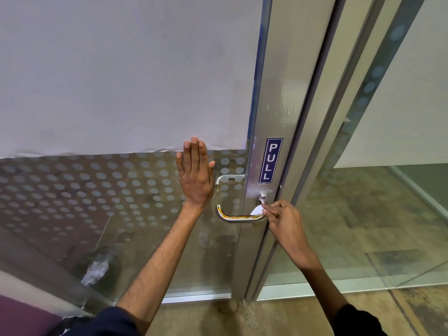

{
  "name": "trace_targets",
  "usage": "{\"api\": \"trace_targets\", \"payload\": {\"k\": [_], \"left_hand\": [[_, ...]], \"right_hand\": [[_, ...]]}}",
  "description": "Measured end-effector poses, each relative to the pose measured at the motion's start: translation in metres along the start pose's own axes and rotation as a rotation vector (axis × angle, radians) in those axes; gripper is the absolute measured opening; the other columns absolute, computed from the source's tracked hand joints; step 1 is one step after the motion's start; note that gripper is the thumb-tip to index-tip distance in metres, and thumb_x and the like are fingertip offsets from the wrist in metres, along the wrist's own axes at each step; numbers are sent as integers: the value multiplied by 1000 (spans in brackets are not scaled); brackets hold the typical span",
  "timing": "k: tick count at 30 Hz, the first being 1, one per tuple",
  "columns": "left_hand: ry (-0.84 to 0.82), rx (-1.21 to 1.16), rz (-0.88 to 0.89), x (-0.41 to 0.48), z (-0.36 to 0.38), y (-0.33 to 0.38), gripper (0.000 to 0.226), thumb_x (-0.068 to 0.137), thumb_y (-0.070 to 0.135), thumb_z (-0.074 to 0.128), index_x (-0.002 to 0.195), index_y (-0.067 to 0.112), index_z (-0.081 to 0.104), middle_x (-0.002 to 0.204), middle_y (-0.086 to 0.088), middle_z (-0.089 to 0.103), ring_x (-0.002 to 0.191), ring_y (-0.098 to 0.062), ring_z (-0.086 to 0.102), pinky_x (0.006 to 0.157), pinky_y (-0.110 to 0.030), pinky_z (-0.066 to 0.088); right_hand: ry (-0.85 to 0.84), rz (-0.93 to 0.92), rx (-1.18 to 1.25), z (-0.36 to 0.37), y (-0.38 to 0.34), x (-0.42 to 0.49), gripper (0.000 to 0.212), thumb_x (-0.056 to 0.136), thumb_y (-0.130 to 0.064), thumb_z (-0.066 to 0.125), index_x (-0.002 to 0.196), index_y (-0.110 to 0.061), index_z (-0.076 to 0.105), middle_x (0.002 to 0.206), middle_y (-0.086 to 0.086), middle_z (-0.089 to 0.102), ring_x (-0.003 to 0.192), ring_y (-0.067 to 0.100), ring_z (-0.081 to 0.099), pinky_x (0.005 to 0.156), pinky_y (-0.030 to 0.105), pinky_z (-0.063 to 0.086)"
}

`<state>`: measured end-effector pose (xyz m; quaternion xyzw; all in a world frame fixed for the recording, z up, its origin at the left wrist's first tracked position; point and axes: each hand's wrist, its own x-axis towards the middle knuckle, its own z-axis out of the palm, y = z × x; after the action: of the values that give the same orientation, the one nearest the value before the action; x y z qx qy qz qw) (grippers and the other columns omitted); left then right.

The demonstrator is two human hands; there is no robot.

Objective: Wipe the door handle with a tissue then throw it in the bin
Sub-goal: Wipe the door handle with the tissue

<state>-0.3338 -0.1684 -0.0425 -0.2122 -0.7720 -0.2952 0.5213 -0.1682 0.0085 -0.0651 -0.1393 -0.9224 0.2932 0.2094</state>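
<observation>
A curved metal door handle sticks out of the door's metal frame, with an orange-brown smear along its bar. My right hand pinches a small white tissue and holds it against the right end of the handle, just under the round base. My left hand is flat on the glass pane, fingers together and pointing up, a little left of and above the handle. No bin is in view.
A blue PULL sign sits on the metal door frame above the handle. The glass door has frosted dots below and white covering above. A second handle shows behind the glass. A glass wall stands at the right.
</observation>
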Motion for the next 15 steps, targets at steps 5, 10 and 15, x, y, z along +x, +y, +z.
{"api": "trace_targets", "payload": {"k": [5, 10, 15], "left_hand": [[1, 1, -1, 0, 1, 0, 55, 109, 34, 13, 158, 17, -5, 167, 5, -13, 155, -13, -9, 128, -35, -6], [7, -8, -6, 0, 0, 0, 55, 108, 34, 13, 158, 17, -5, 167, 5, -14, 155, -13, -8, 128, -34, -6], [0, -15, 1, 0, 0, 1, 55, 108, 33, 15, 158, 18, -5, 167, 5, -14, 155, -13, -9, 128, -34, -5]], "right_hand": [[24, -17, 7, -1, -6, -13, 18, 90, -15, 68, 105, -20, 76, 76, 0, 62, 66, 10, 53, 63, 22, 40], [-6, 8, 30, 3, -17, -18, 17, 89, -21, 70, 104, -26, 76, 71, 0, 59, 62, 12, 54, 59, 26, 39], [-21, 9, 72, 14, -32, -21, 11, 86, -23, 73, 95, -24, 79, 87, -2, 76, 69, 9, 65, 59, 10, 34]]}}
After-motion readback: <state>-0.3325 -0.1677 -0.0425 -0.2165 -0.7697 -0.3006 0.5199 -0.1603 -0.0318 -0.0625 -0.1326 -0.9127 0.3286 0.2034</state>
